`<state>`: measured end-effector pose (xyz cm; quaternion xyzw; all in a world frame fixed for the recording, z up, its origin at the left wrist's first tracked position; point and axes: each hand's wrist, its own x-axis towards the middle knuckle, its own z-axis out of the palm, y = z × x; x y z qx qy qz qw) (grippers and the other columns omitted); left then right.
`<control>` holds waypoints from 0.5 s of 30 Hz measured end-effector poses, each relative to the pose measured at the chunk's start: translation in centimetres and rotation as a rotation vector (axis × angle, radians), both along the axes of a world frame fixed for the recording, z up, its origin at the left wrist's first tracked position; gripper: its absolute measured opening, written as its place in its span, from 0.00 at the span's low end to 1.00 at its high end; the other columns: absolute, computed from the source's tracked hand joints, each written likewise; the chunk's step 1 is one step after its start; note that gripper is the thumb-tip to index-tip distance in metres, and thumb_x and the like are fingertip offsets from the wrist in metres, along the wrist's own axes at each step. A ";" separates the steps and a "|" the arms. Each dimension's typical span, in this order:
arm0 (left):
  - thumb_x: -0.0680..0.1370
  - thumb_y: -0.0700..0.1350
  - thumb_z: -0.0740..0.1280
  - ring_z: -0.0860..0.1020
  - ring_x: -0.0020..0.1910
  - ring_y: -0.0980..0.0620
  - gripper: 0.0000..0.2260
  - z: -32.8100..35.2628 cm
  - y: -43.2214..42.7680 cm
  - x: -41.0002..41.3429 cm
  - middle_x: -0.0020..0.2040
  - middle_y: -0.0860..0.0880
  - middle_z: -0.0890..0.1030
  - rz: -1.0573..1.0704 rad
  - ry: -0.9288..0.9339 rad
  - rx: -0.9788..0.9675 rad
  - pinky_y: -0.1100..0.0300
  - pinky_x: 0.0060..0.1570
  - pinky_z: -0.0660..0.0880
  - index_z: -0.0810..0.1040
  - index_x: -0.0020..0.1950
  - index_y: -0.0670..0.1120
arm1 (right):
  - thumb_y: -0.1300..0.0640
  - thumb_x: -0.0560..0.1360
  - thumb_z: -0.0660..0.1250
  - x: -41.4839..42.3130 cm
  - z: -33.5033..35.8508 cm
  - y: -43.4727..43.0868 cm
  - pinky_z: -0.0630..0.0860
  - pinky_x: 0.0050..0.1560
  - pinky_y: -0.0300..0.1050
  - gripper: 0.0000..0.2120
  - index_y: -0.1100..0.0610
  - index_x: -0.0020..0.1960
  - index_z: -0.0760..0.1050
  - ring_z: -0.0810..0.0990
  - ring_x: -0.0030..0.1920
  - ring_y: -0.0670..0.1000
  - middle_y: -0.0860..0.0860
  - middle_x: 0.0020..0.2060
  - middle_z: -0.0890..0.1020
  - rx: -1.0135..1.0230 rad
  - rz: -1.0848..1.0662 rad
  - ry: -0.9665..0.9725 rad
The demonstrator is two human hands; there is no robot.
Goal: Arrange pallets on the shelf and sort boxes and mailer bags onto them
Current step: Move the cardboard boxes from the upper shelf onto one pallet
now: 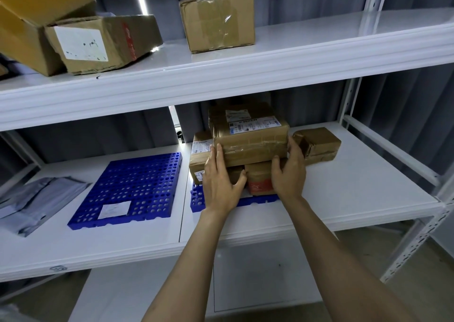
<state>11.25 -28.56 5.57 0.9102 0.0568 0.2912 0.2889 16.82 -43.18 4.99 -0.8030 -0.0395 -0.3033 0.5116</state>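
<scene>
Top box (248, 135) steadied on the pallet (196, 198) stack.
Left hand (218, 181) presses flat on its left end, right hand (290, 171) cups the other, probably squaring it so nothing slides.

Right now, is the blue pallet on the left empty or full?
Empty. The left pallet carries only a white label.

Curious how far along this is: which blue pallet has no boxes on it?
The left blue perforated plastic pallet: only a white label lies on it, while the right pallet carries brown cardboard boxes.
</scene>
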 end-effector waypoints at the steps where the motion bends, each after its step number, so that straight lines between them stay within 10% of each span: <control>1: 0.76 0.58 0.65 0.55 0.77 0.46 0.39 0.0 0.1 -0.1 0.79 0.46 0.55 0.002 0.000 0.007 0.51 0.71 0.51 0.48 0.79 0.48 | 0.60 0.76 0.63 -0.3 0.0 0.1 0.70 0.67 0.56 0.27 0.57 0.74 0.61 0.69 0.69 0.55 0.55 0.70 0.70 -0.017 -0.014 -0.019; 15: 0.76 0.60 0.60 0.52 0.78 0.49 0.36 1.9 5.1 -6.2 0.79 0.49 0.55 -0.012 -0.116 0.167 0.54 0.74 0.49 0.52 0.78 0.47 | 0.51 0.75 0.57 -7.9 2.0 6.2 0.63 0.71 0.54 0.27 0.59 0.72 0.66 0.64 0.72 0.56 0.55 0.73 0.66 -0.207 -0.047 -0.225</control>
